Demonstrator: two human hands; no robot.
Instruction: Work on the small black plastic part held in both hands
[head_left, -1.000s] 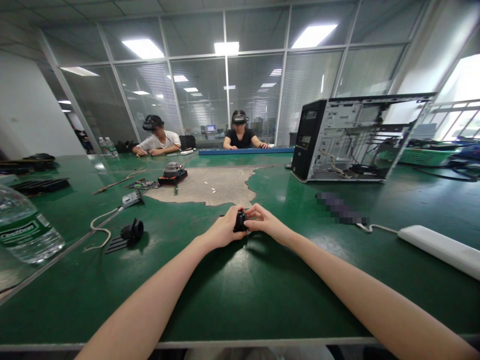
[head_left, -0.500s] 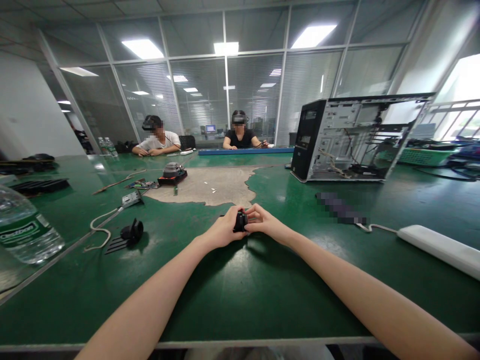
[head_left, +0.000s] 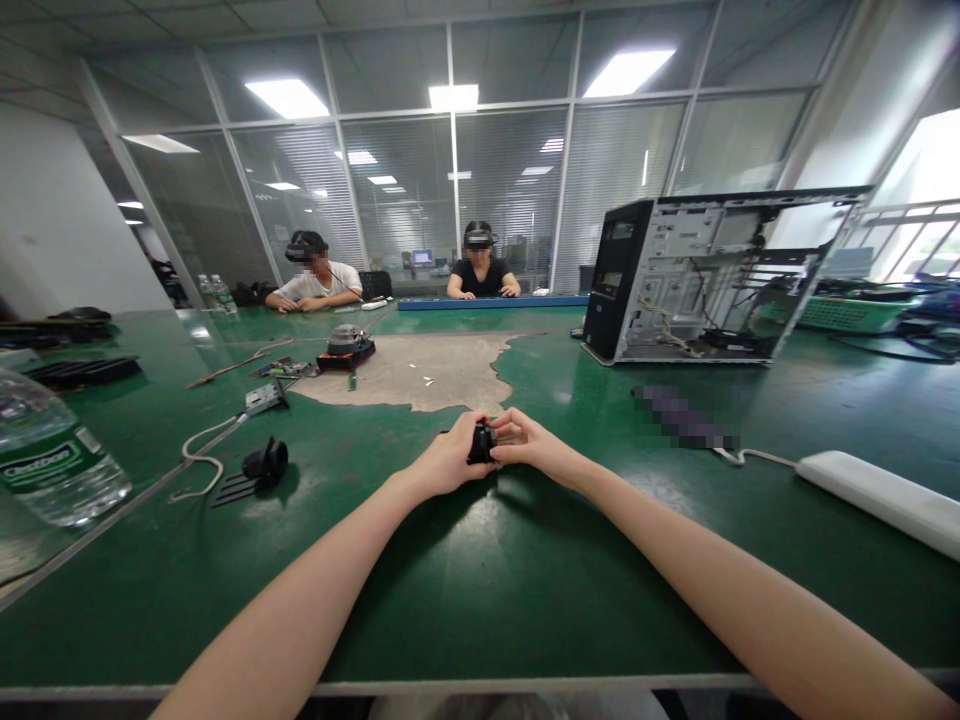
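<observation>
Just above the green table (head_left: 480,590), at the middle of the view, a small black part (head_left: 481,444) sits between my two hands. My left hand (head_left: 448,458) is closed round its left side. The fingertips of my right hand (head_left: 531,447) pinch it from the right. Its far side is hidden by my fingers. To the left, a black round part with flat prongs (head_left: 264,464) lies on the table. A metal piece (head_left: 265,397) with a pale cable rests behind that.
An open computer case (head_left: 622,280) stands at the back right. A white power strip (head_left: 885,500) lies right, a water bottle (head_left: 56,455) stands left. A red and black device (head_left: 346,348) sits behind my hands. Two people (head_left: 319,280) sit across the table.
Across the table, the hand of the person in black has moved inward from the right. My hands and the black part look almost unchanged.
</observation>
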